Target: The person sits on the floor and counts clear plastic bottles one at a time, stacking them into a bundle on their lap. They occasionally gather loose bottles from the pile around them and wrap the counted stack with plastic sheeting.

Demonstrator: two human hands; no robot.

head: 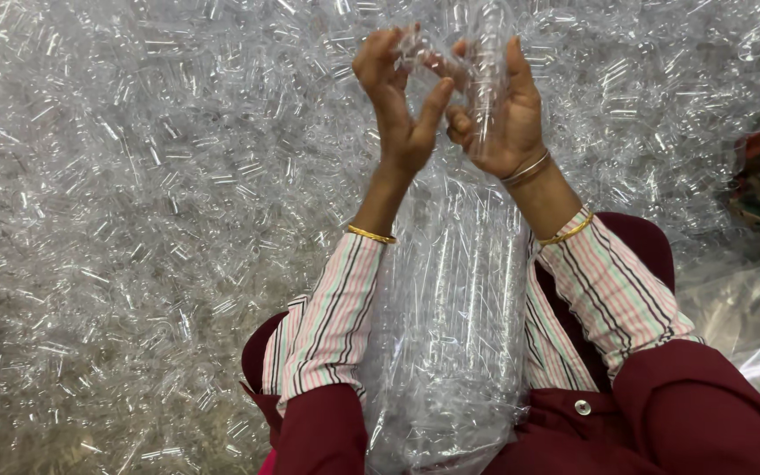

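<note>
Head view, looking down. One clear plastic bottle point(488, 79) stands in the upper centre of the frame with its long axis close to vertical in the picture; which end is the neck cannot be told through the glare. The right hand point(499, 114) is closed around this bottle: the palm lies behind its lower half, the fingers curl over the front, and the thumb rises along its right side, so the bottle projects above the grip toward the top edge of the frame.

The left hand point(402, 97), just left of the right hand, has its fingers bent around a small clear piece point(422, 54) at the fingertips, beside the bottle's upper part; whether that piece is a separate item or part of the bottle cannot be told. The two hands almost touch at the thumbs.

Two forearms rise from the lower centre, each in a striped cuff point(332, 321) under a maroon sleeve point(705, 405). Gold bangles: one on the left wrist point(371, 234), and on the right arm a pair at the wrist point(526, 169) with one more lower down.

Between the forearms lies one large transparent plastic bag point(450, 334), packed with clear bottles aligned lengthwise, pointing up the frame. A heap of loose clear bottles point(134, 176), too many to count, fills the left and top of the picture.
</note>
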